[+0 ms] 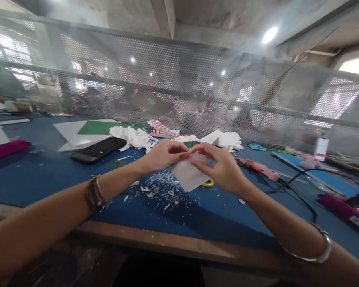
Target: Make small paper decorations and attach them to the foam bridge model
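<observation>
Both hands meet over the blue table [116, 213], pinching a small white sheet of paper [190, 175] along its upper edge. The fingers of my left hand [164, 155] close on the paper from the left. From the right, my right hand [223, 165] grips it between thumb and fingers, and the fingertips of the two hands touch or nearly touch. Beneath the sheet lie many tiny paper scraps [167, 193]. Part of a yellow ring-shaped handle [208, 183] shows behind the paper; the rest of it is hidden.
A black phone [98, 150] lies left of my hands, near crumpled white paper [131, 137] and a green sheet [104, 127]. On the right are a pink corded tool [261, 169] and a purple power strip [344, 211]. A perforated metal screen [179, 79] stands behind the table.
</observation>
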Tool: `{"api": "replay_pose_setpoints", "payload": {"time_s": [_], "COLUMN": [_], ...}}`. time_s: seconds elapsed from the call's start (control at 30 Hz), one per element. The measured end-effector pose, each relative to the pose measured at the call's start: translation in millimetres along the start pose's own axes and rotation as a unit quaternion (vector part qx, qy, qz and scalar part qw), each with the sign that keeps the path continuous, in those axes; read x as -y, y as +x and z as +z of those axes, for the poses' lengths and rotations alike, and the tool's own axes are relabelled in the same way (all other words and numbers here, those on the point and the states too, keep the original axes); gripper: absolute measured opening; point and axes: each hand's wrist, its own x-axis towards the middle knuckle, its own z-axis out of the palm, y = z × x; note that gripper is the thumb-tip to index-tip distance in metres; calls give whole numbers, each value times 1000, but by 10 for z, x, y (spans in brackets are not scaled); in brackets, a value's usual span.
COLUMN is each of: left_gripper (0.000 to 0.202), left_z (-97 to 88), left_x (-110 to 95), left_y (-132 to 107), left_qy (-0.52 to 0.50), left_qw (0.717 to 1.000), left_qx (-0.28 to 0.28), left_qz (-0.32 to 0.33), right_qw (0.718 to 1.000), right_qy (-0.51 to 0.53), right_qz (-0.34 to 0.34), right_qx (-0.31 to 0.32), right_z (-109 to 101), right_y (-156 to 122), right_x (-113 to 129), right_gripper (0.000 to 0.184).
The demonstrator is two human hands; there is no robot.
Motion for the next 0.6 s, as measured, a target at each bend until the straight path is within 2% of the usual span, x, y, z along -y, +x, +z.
{"api": "replay_pose_setpoints", "payload": {"time_s": [0.13, 0.3, 0.47, 0.6], "left_gripper": [17, 14, 13, 14], "left_z": [63, 100, 118, 128], "left_x": [41, 88, 84, 78], "left_y": [-62, -103, -117, -119], "left_qy": [-55, -96, -129, -121], "left_qw": [997, 991, 987, 989], "left_qx": [34, 38, 51, 41], "left_qz": [-30, -82, -82, -78], "right_qw": [1000, 999, 999, 1000], "right_qy": [-4, 38, 25, 13], "right_qz": [6, 25, 24, 15], "right_qx": [-14, 8, 20, 18], "right_z": [50, 33, 6, 20], "right_y": [-54, -91, -110, -122], "right_x": [51, 10, -15, -22], "right_gripper": [9, 14, 15, 20]}}
